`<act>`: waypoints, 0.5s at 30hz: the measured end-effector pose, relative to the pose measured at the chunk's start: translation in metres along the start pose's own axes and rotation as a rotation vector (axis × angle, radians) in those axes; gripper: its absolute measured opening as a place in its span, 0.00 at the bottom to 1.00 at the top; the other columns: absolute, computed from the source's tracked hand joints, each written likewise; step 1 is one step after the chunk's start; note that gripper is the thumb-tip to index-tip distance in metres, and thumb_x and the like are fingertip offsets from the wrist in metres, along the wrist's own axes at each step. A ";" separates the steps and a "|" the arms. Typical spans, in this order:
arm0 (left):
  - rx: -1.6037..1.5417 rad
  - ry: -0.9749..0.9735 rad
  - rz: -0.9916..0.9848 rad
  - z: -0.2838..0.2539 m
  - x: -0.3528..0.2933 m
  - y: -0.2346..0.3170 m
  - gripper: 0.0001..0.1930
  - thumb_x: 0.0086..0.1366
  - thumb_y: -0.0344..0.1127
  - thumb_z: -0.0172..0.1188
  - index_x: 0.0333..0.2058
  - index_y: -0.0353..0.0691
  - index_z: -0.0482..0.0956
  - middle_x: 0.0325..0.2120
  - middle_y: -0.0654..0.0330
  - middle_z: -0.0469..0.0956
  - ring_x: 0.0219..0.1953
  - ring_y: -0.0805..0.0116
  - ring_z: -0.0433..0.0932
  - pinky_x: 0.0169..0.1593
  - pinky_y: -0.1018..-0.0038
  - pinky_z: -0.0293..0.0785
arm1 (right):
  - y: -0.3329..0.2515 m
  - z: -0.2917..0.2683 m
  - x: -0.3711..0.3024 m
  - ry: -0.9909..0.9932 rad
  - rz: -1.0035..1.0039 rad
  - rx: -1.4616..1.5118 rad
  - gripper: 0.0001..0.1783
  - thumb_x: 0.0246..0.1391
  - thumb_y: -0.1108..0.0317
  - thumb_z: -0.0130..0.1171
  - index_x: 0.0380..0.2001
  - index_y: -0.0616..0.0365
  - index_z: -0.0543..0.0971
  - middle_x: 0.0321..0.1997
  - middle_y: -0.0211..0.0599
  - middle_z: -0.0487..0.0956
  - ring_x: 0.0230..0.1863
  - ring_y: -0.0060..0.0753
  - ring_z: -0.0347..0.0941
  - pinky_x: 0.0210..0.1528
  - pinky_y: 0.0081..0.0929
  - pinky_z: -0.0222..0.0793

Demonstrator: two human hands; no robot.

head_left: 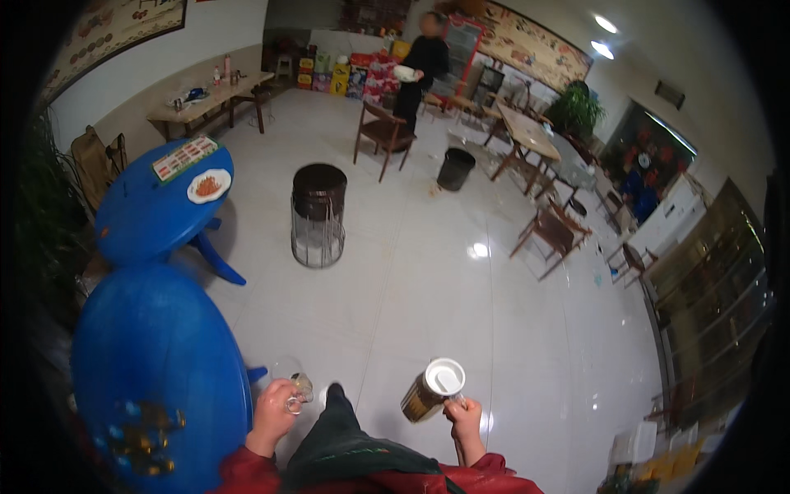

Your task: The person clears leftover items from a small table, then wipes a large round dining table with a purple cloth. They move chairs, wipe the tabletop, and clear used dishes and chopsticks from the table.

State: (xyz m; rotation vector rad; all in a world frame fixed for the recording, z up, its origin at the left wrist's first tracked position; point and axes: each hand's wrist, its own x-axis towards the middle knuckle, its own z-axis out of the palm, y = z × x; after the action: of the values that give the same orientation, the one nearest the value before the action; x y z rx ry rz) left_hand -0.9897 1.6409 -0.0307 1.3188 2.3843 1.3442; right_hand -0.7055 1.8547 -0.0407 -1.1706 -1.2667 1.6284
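My left hand [273, 414] is closed round clear glassware [290, 370], perhaps more than one glass, beside the edge of the near blue round table [156, 329]. On the right, my right hand [467, 421] grips the handle of a pitcher [421, 400]. A white lid [445, 377] tops this pitcher, whose body is dark and patterned, and it tilts a little in the air above the floor. Small shiny yellowish things [144, 436], too blurred to name, lie on the near blue table.
A second blue table [148, 206] bears a plate of food [209, 187]. Ahead stand a stack of dark stools [319, 210], a black bin [455, 170] and wooden chairs [553, 235]. Further back, a person [424, 66] in dark clothes holds something white. Litter lies near the right-hand tables.
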 end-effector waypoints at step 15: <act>0.137 0.125 0.047 0.026 0.400 -0.158 0.10 0.48 0.29 0.63 0.32 0.39 0.76 0.37 0.53 0.75 0.39 0.51 0.75 0.40 0.63 0.74 | -0.072 0.252 0.385 -0.110 0.044 -0.118 0.18 0.43 0.78 0.58 0.08 0.53 0.63 0.11 0.19 0.63 0.14 0.11 0.52 0.17 0.17 0.44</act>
State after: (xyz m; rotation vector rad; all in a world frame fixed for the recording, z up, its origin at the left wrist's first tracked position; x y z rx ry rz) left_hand -1.3250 1.9108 -0.0426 1.3713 2.5860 1.3339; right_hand -1.0594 2.1574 -0.0291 -1.2011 -1.4330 1.6890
